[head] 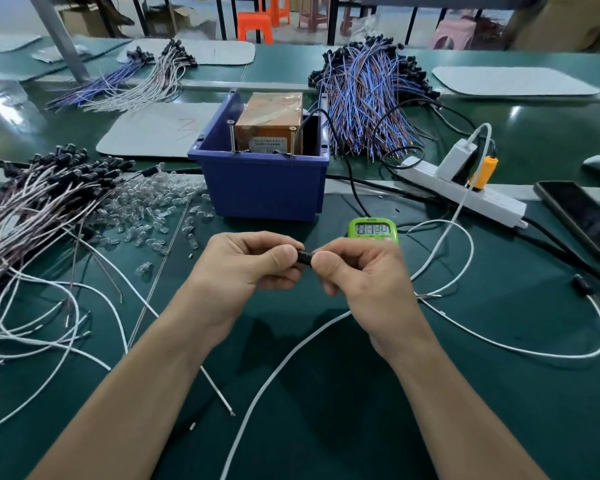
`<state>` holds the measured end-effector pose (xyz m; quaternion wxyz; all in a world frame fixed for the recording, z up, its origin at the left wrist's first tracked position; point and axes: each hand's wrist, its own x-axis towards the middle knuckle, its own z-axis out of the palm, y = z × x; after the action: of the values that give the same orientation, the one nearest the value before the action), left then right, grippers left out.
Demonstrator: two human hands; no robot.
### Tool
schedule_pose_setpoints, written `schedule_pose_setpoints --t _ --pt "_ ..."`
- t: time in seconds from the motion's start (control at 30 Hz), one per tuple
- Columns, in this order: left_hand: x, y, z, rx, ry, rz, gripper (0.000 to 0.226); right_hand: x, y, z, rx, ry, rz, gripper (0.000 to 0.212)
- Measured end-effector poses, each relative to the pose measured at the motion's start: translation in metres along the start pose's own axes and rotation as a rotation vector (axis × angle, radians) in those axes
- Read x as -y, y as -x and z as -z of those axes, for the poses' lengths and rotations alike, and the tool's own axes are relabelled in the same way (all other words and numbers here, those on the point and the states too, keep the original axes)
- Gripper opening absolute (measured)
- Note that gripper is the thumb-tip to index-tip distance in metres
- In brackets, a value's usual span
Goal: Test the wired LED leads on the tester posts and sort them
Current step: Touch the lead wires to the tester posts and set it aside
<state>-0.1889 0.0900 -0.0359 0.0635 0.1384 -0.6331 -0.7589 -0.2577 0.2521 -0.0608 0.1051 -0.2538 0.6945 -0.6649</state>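
1. Grip: my left hand [246, 265] and right hand [357, 275] meet low over the green mat [499, 393]. The thumb and fingers of each are clamped on the opposite ends of one small black LED head [303, 259]. Its wires are hidden behind my hands, so I cannot tell where they run.
2. Position: this lead is held just in front of the blue bin [260, 188] and well short of the tester posts [231, 138]. In my judgement it is not yet tested.
3. Risk, contact: the two posts stand close inside the bin's front wall. If the bare ends both land on one post or slip off, a good lead would probably be judged dead.
4. Risk, snagging: a white cable [440, 251] loops across the mat beside my right wrist. A trailing wire could catch on it and drag.
5. Risk, mixing: the pinkish lead pile [42, 202] to the left and the blue-and-brown bundle [368, 105] behind the bin lie loose on the mat. A careless drop could put a lead in the wrong group.
6. Risk, scatter: the clear caps [153, 209] lie loose beside the pile, and a forearm sweep would scatter them.
7. Container: the blue bin is the only one in view. It holds a taped brown tester box [274, 116] and the two upright posts, with a black cable [343, 161] passing over its rim.
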Motion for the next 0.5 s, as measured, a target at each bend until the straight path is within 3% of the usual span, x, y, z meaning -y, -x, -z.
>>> schedule_pose_setpoints --t 0.17,0.37,0.5 --pt "-0.001 -0.001 0.002 0.005 0.051 0.047 0.014 0.008 -0.001 0.010 0.115 -0.106 -0.094 0.017" --pt "-0.005 -0.005 0.006 -0.134 0.111 0.001 0.014 0.023 0.003 0.022 0.068 0.139 -0.145 0.014" --pt "-0.017 -0.004 0.025 -0.272 0.237 -0.042 0.019 0.043 0.001 0.026 0.159 0.284 -0.164 0.027"
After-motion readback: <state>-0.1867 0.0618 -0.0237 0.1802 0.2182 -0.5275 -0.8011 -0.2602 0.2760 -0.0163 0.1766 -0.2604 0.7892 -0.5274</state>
